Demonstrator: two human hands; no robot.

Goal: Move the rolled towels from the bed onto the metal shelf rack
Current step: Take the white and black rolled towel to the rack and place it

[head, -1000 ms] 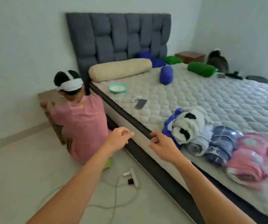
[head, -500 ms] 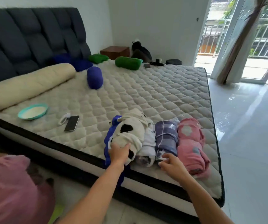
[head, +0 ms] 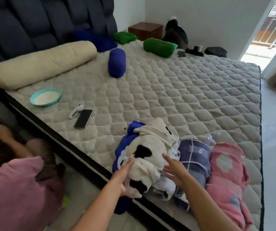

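Several rolled towels lie side by side at the near edge of the bed [head: 175, 97]: a white towel with black patches [head: 145, 159] on top of a blue towel [head: 122, 147], a small white one [head: 166, 185], a blue plaid one [head: 194, 159] and a pink one [head: 225, 169]. My left hand [head: 123, 180] cups the left end of the white and black towel, thumb under it. My right hand [head: 175, 174] is against that towel's right side with its fingers spread. A blue roll [head: 116, 63] and a green roll [head: 159, 47] lie farther up the bed. The metal shelf rack is out of view.
A person in a pink shirt [head: 15, 189] crouches on the floor at the lower left, close to my left arm. A phone [head: 83, 118], a teal plate [head: 46, 97] and a cream bolster [head: 40, 64] lie on the mattress. An open balcony door [head: 267, 35] is at the right.
The view has closed in on the towel pile. My left hand has slid under the white and black towel's end, and my right hand has moved from the plaid towel to its right side.
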